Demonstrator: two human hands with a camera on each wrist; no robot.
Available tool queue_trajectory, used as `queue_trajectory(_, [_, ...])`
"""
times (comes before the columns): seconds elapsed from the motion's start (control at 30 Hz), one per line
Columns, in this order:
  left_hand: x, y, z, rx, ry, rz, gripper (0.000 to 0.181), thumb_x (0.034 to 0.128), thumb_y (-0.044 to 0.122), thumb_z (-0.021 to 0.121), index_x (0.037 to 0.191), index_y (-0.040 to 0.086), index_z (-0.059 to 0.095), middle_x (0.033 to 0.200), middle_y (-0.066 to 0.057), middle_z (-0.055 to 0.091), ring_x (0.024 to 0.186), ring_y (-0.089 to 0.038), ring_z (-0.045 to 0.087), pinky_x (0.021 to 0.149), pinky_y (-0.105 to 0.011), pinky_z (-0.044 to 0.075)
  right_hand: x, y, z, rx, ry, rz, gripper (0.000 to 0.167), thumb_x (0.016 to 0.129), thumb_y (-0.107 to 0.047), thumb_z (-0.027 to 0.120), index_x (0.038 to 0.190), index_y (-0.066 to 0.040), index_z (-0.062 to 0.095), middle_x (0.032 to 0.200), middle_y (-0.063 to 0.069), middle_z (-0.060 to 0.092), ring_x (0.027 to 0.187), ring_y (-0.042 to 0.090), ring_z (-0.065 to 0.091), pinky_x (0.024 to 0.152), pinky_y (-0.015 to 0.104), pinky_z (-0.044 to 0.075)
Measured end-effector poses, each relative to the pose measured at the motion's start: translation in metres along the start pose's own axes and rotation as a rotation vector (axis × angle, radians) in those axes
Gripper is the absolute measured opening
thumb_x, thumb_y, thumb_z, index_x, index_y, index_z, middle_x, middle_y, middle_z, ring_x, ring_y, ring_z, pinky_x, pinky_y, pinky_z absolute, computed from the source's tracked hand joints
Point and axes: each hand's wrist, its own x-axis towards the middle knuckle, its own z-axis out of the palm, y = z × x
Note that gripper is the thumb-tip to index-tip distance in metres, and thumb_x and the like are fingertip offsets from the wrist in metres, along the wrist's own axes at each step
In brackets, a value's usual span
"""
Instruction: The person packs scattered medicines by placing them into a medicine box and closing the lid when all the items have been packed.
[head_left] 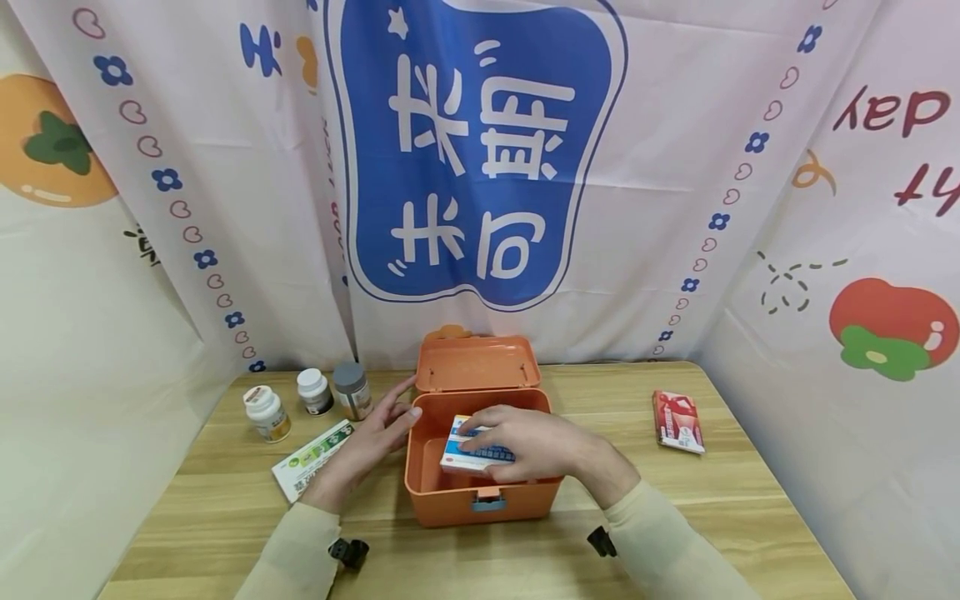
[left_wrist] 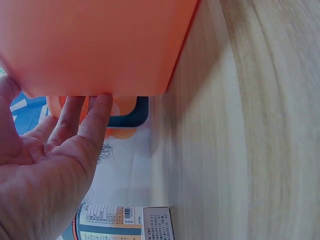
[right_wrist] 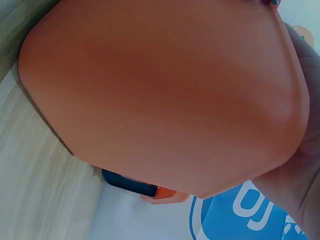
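My left hand (head_left: 367,450) lies along the left side of the open orange plastic box (head_left: 483,507), fingers extended toward its rear corner, thumb at the rim. The left wrist view shows fingertips touching the box wall; this hand grips nothing.

My right hand (head_left: 536,442) reaches over the box's right side, palm down, fingers bent across a blue-and-white rectangular carton (head_left: 491,452) and thumb at its near side, holding it. The carton is inside the box, tilted; whether it touches the floor of the box I cannot tell. In the right wrist view the wall hides my fingers.

The orange lid (head_left: 480,364) stands raised behind. Beneath my left forearm's outer side lies a flat white-and-green carton (head_left: 300,471), on the wood-grain table (head_left: 750,517).
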Motion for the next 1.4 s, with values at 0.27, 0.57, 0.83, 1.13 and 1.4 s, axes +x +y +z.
queue_trajectory(0.27, [-0.001, 0.0, 0.0, -0.008, -0.013, 0.015, 0.077, 0.1266, 0.035, 0.056, 0.19, 0.023, 0.015, 0.171, -0.034, 0.055, 0.162, -0.05, 0.058, 0.134, -0.067, 0.051, 0.01, -0.001, 0.001, 0.012, -0.089, 0.016, 0.043, 0.114, -0.027, 0.073, 0.157, -0.027, 0.077, 0.173, -0.007, 0.065, 0.163, 0.019, 0.058, 0.14, 0.047, 0.049])
queue_trajectory(0.57, [-0.002, -0.001, 0.0, -0.016, -0.024, 0.034, 0.077, 0.1267, 0.032, 0.056, 0.191, 0.022, 0.014, 0.169, -0.034, 0.056, 0.16, -0.049, 0.059, 0.134, -0.064, 0.053, 0.017, 0.003, 0.007, 0.018, -0.141, 0.006, 0.035, 0.111, -0.021, 0.076, 0.144, -0.021, 0.086, 0.16, -0.002, 0.076, 0.146, 0.012, 0.071, 0.132, 0.034, 0.056])
queue_trajectory(0.83, [-0.002, -0.002, 0.0, -0.013, -0.021, 0.046, 0.076, 0.1269, 0.03, 0.055, 0.19, 0.021, 0.014, 0.168, -0.035, 0.057, 0.16, -0.05, 0.059, 0.132, -0.063, 0.054, 0.019, 0.006, 0.01, 0.042, -0.19, 0.059, 0.029, 0.109, -0.021, 0.08, 0.138, -0.02, 0.087, 0.148, -0.005, 0.08, 0.135, 0.008, 0.072, 0.128, 0.032, 0.057])
queue_trajectory(1.13, [0.0, -0.004, -0.002, -0.015, -0.024, 0.035, 0.075, 0.1271, 0.033, 0.054, 0.191, 0.024, 0.015, 0.17, -0.034, 0.056, 0.161, -0.05, 0.058, 0.134, -0.064, 0.053, 0.02, 0.004, 0.008, 0.061, -0.236, 0.142, 0.031, 0.108, -0.027, 0.085, 0.139, -0.025, 0.087, 0.17, -0.002, 0.07, 0.154, 0.018, 0.068, 0.135, 0.041, 0.053])
queue_trajectory(1.4, [0.0, -0.003, -0.001, -0.019, -0.02, 0.024, 0.076, 0.1271, 0.034, 0.055, 0.191, 0.024, 0.015, 0.168, -0.032, 0.057, 0.161, -0.046, 0.059, 0.135, -0.067, 0.05, 0.02, 0.001, 0.007, 0.063, -0.269, 0.206, 0.034, 0.106, -0.025, 0.09, 0.139, -0.031, 0.086, 0.164, -0.007, 0.073, 0.143, 0.012, 0.073, 0.129, 0.04, 0.059])
